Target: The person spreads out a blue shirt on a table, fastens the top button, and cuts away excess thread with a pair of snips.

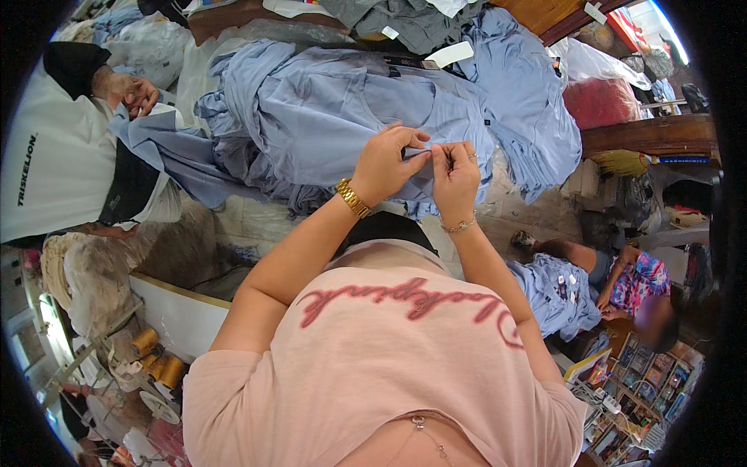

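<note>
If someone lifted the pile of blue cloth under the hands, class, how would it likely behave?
The pile of blue cloth would probably sag, since it lies in soft folds. Its many stacked layers could make it fairly heavy. Their uneven, loose edges suggest some might slip apart.
</note>
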Motion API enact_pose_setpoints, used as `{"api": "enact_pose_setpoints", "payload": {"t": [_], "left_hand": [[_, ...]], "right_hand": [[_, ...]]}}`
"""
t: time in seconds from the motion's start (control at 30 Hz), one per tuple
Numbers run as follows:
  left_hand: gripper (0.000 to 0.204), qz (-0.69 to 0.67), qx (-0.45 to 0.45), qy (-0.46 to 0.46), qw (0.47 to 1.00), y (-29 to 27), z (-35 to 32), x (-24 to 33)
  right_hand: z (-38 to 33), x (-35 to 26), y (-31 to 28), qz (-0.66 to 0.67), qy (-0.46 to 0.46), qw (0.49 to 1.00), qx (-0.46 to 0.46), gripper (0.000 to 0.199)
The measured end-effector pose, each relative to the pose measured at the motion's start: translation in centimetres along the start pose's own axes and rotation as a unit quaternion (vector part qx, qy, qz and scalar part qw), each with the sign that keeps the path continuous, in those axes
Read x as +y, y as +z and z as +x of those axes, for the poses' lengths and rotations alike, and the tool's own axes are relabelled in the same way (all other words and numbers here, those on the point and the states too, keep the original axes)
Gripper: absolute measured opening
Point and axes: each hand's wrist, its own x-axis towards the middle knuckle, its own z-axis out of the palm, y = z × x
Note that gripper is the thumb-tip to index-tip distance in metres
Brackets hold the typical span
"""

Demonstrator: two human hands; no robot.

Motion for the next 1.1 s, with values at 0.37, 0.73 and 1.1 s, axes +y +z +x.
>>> {"api": "enact_pose_setpoints", "payload": {"t": [0.37, 0.73, 1.1], "left_hand": [[0.016, -0.135, -0.01, -0.161, 0.978, 0.6, 0.0, -0.3], [0.018, -0.211, -0.015, -0.186, 0.959, 1.0, -0.2, -0.8], [0.017, -0.18, -0.01, -0.159, 0.971, 1.2, -0.3, -1.1]], "right_hand": [[3.2, 0.2, -4.6, 0.362, 0.379, 0.793, -0.31, 0.03], [5.5, -0.2, -5.2, 0.185, 0.342, 0.803, -0.451, 0.03], [5.6, 0.0, -4.7, 0.189, 0.358, 0.796, -0.449, 0.029]]}}
